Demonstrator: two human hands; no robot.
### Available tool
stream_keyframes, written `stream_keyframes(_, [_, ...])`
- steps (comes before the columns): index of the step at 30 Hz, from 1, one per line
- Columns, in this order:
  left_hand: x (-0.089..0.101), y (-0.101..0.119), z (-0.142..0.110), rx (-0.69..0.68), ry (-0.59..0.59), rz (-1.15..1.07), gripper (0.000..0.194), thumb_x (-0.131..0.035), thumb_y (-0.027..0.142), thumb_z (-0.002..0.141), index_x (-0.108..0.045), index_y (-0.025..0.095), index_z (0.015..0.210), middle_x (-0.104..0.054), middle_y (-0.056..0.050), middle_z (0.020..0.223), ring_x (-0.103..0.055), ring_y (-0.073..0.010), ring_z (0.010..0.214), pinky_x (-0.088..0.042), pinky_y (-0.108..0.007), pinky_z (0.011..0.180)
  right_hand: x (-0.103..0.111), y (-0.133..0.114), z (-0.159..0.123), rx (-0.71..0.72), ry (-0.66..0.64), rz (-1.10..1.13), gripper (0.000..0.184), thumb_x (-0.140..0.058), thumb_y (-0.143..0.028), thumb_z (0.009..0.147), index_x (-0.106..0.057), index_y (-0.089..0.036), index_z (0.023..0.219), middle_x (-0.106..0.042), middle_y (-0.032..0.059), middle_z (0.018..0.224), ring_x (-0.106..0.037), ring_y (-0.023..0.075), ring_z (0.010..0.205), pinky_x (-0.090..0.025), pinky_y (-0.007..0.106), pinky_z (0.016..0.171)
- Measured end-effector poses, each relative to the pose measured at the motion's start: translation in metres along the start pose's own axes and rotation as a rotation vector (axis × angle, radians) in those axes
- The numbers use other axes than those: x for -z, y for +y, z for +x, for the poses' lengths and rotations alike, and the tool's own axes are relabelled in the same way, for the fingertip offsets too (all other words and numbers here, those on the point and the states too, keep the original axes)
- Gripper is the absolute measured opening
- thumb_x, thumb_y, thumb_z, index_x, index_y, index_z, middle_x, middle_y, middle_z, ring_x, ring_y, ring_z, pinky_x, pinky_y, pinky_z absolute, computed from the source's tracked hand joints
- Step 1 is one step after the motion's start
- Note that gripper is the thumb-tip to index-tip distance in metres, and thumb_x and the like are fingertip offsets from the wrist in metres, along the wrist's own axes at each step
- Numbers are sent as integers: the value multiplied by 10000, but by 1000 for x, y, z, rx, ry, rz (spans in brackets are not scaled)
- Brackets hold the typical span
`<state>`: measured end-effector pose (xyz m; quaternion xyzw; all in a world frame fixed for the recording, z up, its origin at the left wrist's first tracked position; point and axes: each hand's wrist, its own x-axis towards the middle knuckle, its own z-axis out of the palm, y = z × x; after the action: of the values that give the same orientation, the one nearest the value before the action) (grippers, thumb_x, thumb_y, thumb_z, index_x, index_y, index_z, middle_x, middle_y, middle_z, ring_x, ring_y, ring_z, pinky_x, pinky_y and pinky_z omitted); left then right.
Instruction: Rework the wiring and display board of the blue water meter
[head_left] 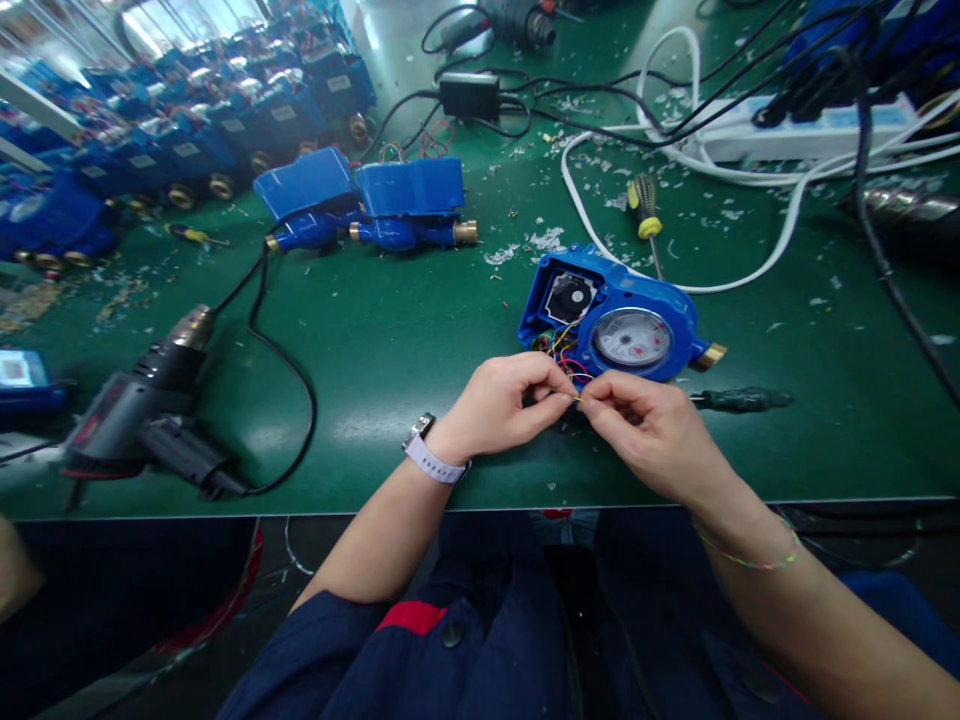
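– What does each hand grip?
– Left hand (517, 402) and right hand (651, 432): both closed in a pinch on a thin yellow wire (577, 399).
– The blue meter (613, 290)?
– Just beyond both hands, dial (632, 337) upward; a dark-handled tool (746, 399) lies right of the right hand.
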<state>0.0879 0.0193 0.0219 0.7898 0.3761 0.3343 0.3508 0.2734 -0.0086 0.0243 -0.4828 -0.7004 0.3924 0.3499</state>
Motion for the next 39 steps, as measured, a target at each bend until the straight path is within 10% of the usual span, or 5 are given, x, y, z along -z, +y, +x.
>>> stream_keyframes(39, [2,2,3,56,-1,-125,84,-583,140,770,-664,142,749,-581,34,647,-443,-51,541,-384,-181,553,0,-1,-2,109,15,-146,186,-507,-233,879,-590,-166,726,-543,-20,588,-434,77,473,-342,194,455])
